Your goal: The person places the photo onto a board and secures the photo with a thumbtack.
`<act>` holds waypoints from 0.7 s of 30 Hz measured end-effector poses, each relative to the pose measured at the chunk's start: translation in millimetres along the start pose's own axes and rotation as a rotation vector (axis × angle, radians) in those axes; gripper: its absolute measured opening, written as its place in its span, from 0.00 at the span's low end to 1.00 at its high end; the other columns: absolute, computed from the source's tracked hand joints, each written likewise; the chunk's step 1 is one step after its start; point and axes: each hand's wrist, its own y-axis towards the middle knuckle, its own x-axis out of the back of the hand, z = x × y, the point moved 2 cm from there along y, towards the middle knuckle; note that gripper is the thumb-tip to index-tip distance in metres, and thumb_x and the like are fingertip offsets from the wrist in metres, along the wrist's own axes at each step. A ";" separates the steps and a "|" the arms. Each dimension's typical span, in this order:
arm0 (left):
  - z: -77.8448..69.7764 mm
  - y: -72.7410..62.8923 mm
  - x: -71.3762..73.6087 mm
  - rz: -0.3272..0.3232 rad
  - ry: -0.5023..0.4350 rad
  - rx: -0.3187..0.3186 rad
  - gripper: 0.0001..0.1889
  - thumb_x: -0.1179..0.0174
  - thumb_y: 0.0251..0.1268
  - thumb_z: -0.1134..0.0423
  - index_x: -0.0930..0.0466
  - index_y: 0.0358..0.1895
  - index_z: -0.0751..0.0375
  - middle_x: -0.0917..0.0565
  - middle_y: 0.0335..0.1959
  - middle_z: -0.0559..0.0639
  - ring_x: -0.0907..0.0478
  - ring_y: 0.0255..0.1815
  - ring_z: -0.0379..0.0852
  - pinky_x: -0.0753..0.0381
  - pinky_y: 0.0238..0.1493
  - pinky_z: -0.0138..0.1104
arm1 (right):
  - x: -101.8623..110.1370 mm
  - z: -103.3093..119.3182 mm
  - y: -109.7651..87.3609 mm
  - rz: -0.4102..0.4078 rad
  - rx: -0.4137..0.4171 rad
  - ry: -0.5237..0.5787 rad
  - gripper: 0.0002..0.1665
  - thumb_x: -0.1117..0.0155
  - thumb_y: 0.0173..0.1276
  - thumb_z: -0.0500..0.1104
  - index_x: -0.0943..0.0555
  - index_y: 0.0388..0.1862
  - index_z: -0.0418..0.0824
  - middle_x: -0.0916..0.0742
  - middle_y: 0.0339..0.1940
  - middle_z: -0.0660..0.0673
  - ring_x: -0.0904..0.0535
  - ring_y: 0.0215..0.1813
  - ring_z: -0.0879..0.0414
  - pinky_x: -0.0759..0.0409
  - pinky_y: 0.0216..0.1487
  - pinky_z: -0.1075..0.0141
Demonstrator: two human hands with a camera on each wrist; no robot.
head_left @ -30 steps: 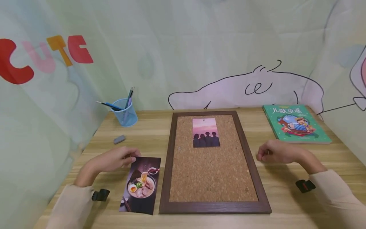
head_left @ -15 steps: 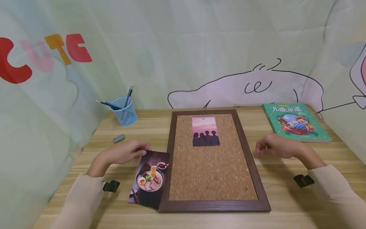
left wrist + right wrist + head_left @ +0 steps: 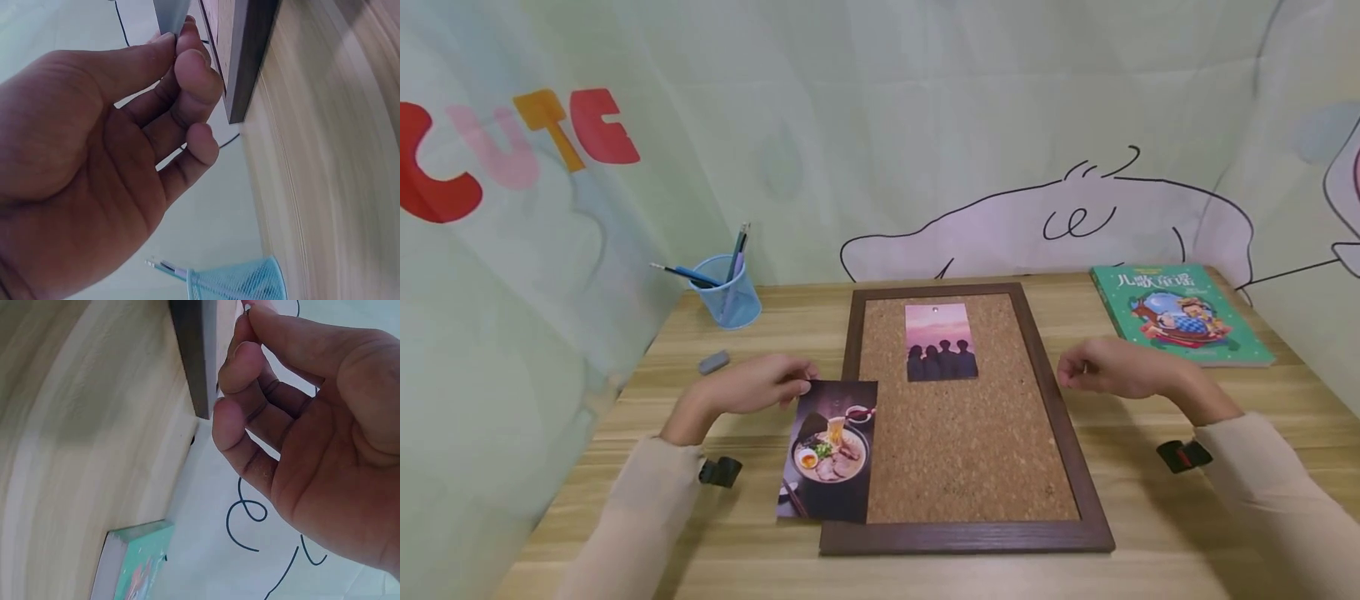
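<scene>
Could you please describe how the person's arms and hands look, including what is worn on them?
The left sleeve and right sleeve are long, plain and beige. The left hand and right hand are ungloved. Beside each cuff is a small black piece; the left one looks plain, the right one has a red marking.

pale green backdrop point(image 3: 760, 108), wood-grain table point(image 3: 805, 333)

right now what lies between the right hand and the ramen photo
The head view shows the board's right frame edge and a stretch of cork between the right hand and the ramen photo.
</scene>
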 end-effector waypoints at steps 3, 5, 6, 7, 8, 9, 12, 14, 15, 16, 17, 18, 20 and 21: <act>-3.7 8.5 -1.1 0.002 0.001 -0.016 0.09 0.49 0.77 0.70 0.21 0.51 0.67 0.22 0.26 0.52 0.26 0.26 0.42 0.26 0.30 0.34 | 2.2 1.9 5.9 -0.002 0.009 -0.004 0.08 0.40 0.73 0.33 0.19 0.33 0.41 0.20 0.27 0.52 0.29 0.29 0.62 0.29 0.30 0.68; -6.1 14.7 -2.5 0.006 -0.001 -0.023 0.09 0.49 0.77 0.69 0.21 0.51 0.67 0.22 0.25 0.51 0.26 0.25 0.41 0.26 0.29 0.34 | 2.7 2.7 9.6 -0.002 0.007 0.000 0.07 0.40 0.73 0.33 0.19 0.34 0.41 0.19 0.28 0.51 0.29 0.30 0.62 0.28 0.31 0.68; -7.5 17.8 -3.2 0.009 -0.005 -0.023 0.09 0.49 0.77 0.69 0.21 0.51 0.67 0.23 0.24 0.49 0.27 0.24 0.40 0.27 0.29 0.34 | 2.9 3.4 11.2 -0.003 0.009 0.006 0.07 0.40 0.73 0.34 0.18 0.35 0.41 0.19 0.29 0.50 0.28 0.31 0.61 0.28 0.31 0.68; -8.7 20.9 -4.3 0.011 -0.006 -0.021 0.09 0.49 0.77 0.69 0.21 0.51 0.66 0.24 0.23 0.48 0.28 0.24 0.40 0.28 0.29 0.33 | 3.0 4.3 12.5 -0.004 0.013 0.010 0.07 0.41 0.73 0.34 0.18 0.35 0.41 0.19 0.30 0.50 0.28 0.31 0.61 0.28 0.31 0.68; -9.6 24.3 -5.3 0.012 -0.009 -0.022 0.09 0.49 0.77 0.69 0.21 0.51 0.66 0.24 0.22 0.47 0.29 0.24 0.39 0.28 0.29 0.33 | 2.8 4.8 13.8 -0.006 0.016 0.014 0.06 0.41 0.74 0.34 0.18 0.36 0.41 0.18 0.30 0.50 0.28 0.31 0.61 0.28 0.31 0.68; -10.6 27.5 -6.3 0.014 -0.012 -0.024 0.09 0.49 0.77 0.69 0.21 0.51 0.65 0.25 0.22 0.46 0.29 0.23 0.39 0.28 0.29 0.33 | 2.9 5.5 14.8 -0.010 0.021 0.019 0.06 0.41 0.73 0.34 0.18 0.36 0.40 0.18 0.31 0.50 0.28 0.32 0.60 0.28 0.31 0.67; -14.0 37.7 -9.5 0.022 -0.031 -0.033 0.08 0.49 0.77 0.69 0.21 0.50 0.64 0.26 0.21 0.45 0.29 0.22 0.38 0.30 0.28 0.33 | 2.6 7.4 17.8 -0.022 0.041 0.040 0.05 0.41 0.74 0.33 0.19 0.37 0.39 0.18 0.32 0.49 0.28 0.32 0.60 0.28 0.31 0.67; -16.5 44.4 -11.5 0.020 -0.043 -0.048 0.08 0.49 0.76 0.69 0.21 0.50 0.65 0.25 0.22 0.45 0.29 0.23 0.38 0.29 0.28 0.32 | 2.3 8.7 20.0 -0.031 0.046 0.046 0.05 0.41 0.74 0.34 0.18 0.37 0.39 0.18 0.32 0.49 0.28 0.32 0.60 0.28 0.31 0.67; -18.0 47.7 -12.5 0.018 -0.044 -0.057 0.08 0.48 0.76 0.70 0.21 0.49 0.65 0.25 0.23 0.45 0.29 0.23 0.38 0.29 0.28 0.32 | 2.3 9.4 21.1 -0.035 0.045 0.049 0.05 0.40 0.74 0.34 0.18 0.37 0.39 0.18 0.32 0.49 0.28 0.33 0.60 0.28 0.31 0.67; -19.6 51.1 -13.6 0.018 -0.046 -0.062 0.07 0.48 0.75 0.70 0.21 0.47 0.65 0.25 0.23 0.45 0.29 0.23 0.38 0.28 0.28 0.32 | 1.9 9.7 22.6 -0.036 0.043 0.054 0.05 0.40 0.74 0.34 0.18 0.37 0.39 0.18 0.32 0.49 0.28 0.33 0.60 0.28 0.31 0.67; -21.0 54.2 -14.8 0.016 -0.045 -0.069 0.07 0.47 0.75 0.69 0.20 0.46 0.64 0.25 0.23 0.45 0.28 0.23 0.38 0.28 0.28 0.32 | 1.9 10.7 24.0 -0.036 0.036 0.056 0.05 0.40 0.74 0.34 0.18 0.38 0.39 0.18 0.32 0.49 0.28 0.33 0.59 0.28 0.32 0.67; -22.4 57.3 -16.0 0.014 -0.045 -0.075 0.06 0.47 0.75 0.69 0.20 0.45 0.64 0.25 0.24 0.45 0.28 0.23 0.38 0.27 0.28 0.32 | 1.5 11.3 25.7 -0.037 0.035 0.058 0.05 0.40 0.74 0.35 0.18 0.38 0.39 0.18 0.32 0.49 0.29 0.33 0.59 0.29 0.32 0.67; -24.9 63.7 -18.7 0.015 -0.049 -0.091 0.06 0.46 0.75 0.69 0.19 0.44 0.64 0.24 0.23 0.45 0.27 0.22 0.38 0.26 0.28 0.32 | 0.8 13.0 29.2 -0.036 0.029 0.065 0.05 0.40 0.75 0.36 0.18 0.39 0.39 0.18 0.32 0.49 0.29 0.33 0.59 0.29 0.33 0.67; -26.3 66.7 -19.9 0.017 -0.049 -0.097 0.06 0.46 0.75 0.69 0.19 0.43 0.64 0.24 0.23 0.45 0.27 0.22 0.38 0.26 0.27 0.32 | 0.5 13.5 30.9 -0.035 0.029 0.072 0.05 0.41 0.75 0.36 0.18 0.39 0.38 0.18 0.32 0.48 0.29 0.33 0.58 0.29 0.33 0.66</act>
